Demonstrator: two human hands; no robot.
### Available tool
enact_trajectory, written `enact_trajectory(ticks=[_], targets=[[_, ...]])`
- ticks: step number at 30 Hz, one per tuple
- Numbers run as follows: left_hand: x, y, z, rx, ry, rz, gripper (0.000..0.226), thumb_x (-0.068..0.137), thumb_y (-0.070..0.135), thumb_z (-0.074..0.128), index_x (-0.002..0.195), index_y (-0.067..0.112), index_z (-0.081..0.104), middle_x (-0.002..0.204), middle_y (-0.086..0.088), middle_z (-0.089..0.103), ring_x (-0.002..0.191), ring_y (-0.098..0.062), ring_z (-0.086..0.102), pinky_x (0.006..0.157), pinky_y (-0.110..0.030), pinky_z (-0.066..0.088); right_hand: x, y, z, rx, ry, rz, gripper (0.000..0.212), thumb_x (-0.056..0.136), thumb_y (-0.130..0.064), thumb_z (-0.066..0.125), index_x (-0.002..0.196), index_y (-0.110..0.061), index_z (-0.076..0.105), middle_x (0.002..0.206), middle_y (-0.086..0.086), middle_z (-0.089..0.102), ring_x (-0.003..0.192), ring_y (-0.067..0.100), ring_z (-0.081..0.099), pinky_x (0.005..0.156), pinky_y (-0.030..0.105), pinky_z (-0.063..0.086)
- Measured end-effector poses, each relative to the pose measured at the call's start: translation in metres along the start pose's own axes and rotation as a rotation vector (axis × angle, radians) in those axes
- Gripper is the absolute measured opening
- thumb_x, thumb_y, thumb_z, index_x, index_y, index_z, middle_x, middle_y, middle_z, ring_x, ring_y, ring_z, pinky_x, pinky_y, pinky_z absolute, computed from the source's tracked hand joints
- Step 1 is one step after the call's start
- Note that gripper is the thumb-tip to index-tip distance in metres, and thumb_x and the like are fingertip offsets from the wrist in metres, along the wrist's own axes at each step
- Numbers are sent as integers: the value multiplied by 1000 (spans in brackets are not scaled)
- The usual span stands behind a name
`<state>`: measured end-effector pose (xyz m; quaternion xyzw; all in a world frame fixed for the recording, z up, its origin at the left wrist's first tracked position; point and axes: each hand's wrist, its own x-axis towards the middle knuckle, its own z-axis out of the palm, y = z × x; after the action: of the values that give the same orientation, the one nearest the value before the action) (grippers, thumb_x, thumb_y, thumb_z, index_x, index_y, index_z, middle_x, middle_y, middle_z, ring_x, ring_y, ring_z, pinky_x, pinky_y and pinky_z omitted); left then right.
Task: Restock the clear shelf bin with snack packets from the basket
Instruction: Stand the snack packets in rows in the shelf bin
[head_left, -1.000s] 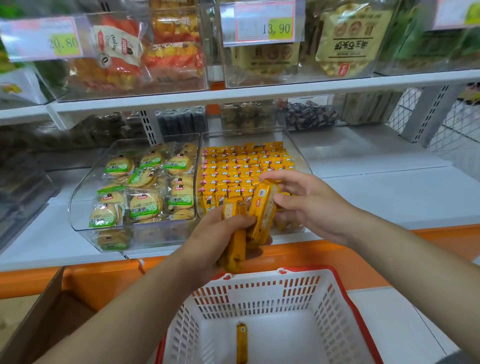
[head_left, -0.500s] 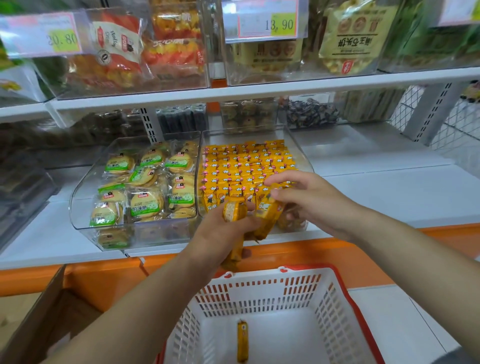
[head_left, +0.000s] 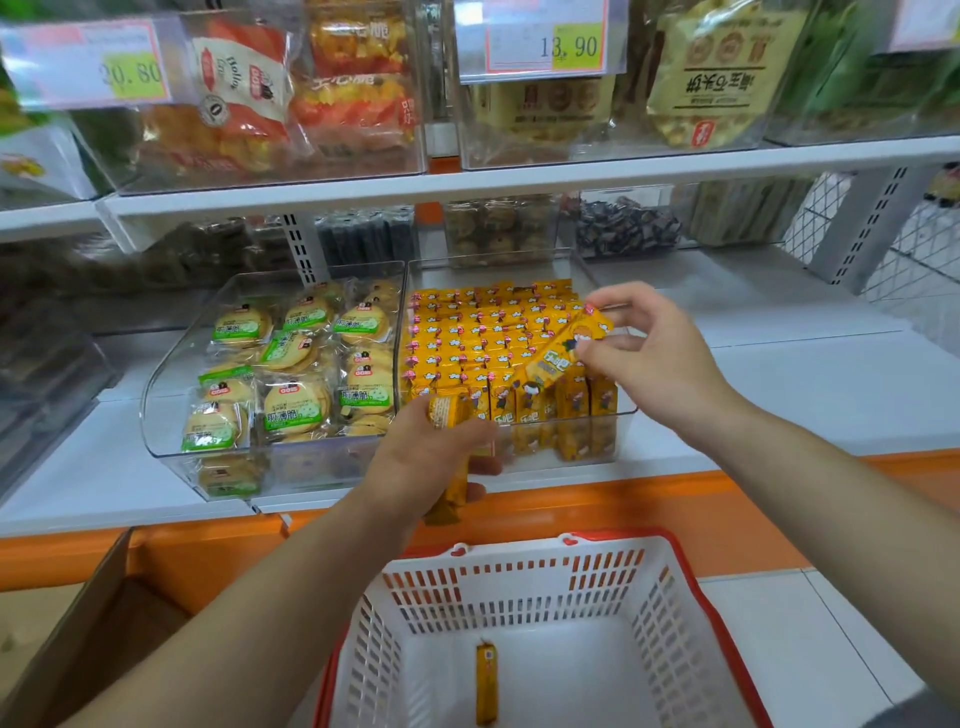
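Down on the white lower shelf (head_left: 810, 395), right at its orange front edge (head_left: 675, 499), you've got two clear bins side by side. You're working in the right clear bin (head_left: 626, 415), packed with rows of upright yellow snack packets (head_left: 483, 338). The left bin (head_left: 171, 415) has round green-label biscuit packs (head_left: 296, 405). To the right of your bin the shelf is bare white, so that side has lots of room. Above, the upper shelf (head_left: 519, 182) overhangs with more clear bins and two price tags (head_left: 540, 47), so headroom over the bin is limited.

Your right hand (head_left: 654, 364) is over the right side of the bin, fingers pinched on one yellow packet (head_left: 561, 353) that sits tilted above the standing rows. Your left hand (head_left: 431, 462) is at the bin's front wall, fingers wrapped around a small bunch of packets (head_left: 452, 452) that stick out above and below your fist, hanging just past the shelf edge.

Below you, the white basket (head_left: 519, 587) with its red rim sits on the floor close to the shelf base, well clear of both hands. It holds one last packet (head_left: 487, 680) lying flat on the bottom. A cardboard box (head_left: 104, 613) stands open to the left of the basket, up against the orange base.
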<state>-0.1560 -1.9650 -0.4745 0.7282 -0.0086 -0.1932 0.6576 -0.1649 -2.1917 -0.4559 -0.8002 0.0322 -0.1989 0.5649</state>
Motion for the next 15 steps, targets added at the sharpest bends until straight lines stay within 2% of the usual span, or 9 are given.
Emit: enact_trajectory(ticks=[1, 3, 5, 7, 9, 11, 12, 15], targets=[[2, -1, -2, 3, 1, -15, 68, 88, 22, 77, 145, 11, 40, 90, -8, 79, 84, -28, 78, 63, -36, 59, 3, 4, 0, -74, -15, -58, 36, 83, -9, 78, 102, -35, 61, 106, -4, 64, 80, 12, 71, 68, 20, 55], [3, -1, -4, -14, -20, -28, 65, 91, 19, 74, 143, 11, 37, 100, -11, 78, 85, -27, 78, 59, -34, 58, 10, 15, 2, -186, -101, -120, 36, 82, -11, 79, 102, -34, 61, 103, -10, 63, 84, 10, 68, 72, 22, 54], [4, -3, -6, -9, -59, -26, 51, 93, 17, 71, 136, 11, 43, 107, -10, 77, 87, -24, 78, 59, -34, 58, 17, 25, 5, -471, -190, -185, 34, 84, -19, 79, 111, -33, 64, 104, -13, 64, 90, 11, 62, 78, 27, 50], [4, -4, -8, 8, -79, -11, 41, 93, 17, 72, 129, 14, 51, 112, -10, 74, 88, -24, 78, 62, -34, 59, 22, 30, 8, -734, -251, -232, 35, 85, -30, 77, 118, -35, 65, 99, -13, 63, 94, 15, 59, 76, 28, 43], [4, -5, -10, 21, -70, 26, 32, 90, 16, 75, 119, 19, 62, 104, -11, 74, 88, -27, 77, 63, -33, 59, 25, 30, 12, -897, -298, -237, 38, 86, -37, 74, 122, -37, 64, 100, -12, 62, 106, 19, 57, 77, 30, 43], [5, -5, -13, 27, -56, 70, 19, 88, 16, 77, 103, 26, 70, 92, -11, 73, 79, -24, 75, 61, -33, 60, 27, 30, 18, -1008, -350, -228, 38, 85, -39, 74, 122, -36, 65, 117, -10, 65, 116, 20, 55, 86, 35, 50], [5, -5, -14, 24, -49, 80, 18, 89, 16, 76, 101, 28, 71, 92, -10, 72, 74, -20, 73, 61, -31, 60, 28, 29, 20, -1035, -371, -214, 37, 84, -38, 74, 120, -34, 67, 122, -9, 64, 116, 19, 55, 88, 36, 52], [7, -5, -18, 24, -26, 70, 24, 93, 22, 71, 116, 27, 69, 103, -9, 70, 69, -15, 72, 59, -28, 60, 32, 24, 24, -1057, -427, -172, 29, 87, -34, 71, 115, -28, 73, 124, -4, 64, 113, 21, 58, 89, 38, 53]])
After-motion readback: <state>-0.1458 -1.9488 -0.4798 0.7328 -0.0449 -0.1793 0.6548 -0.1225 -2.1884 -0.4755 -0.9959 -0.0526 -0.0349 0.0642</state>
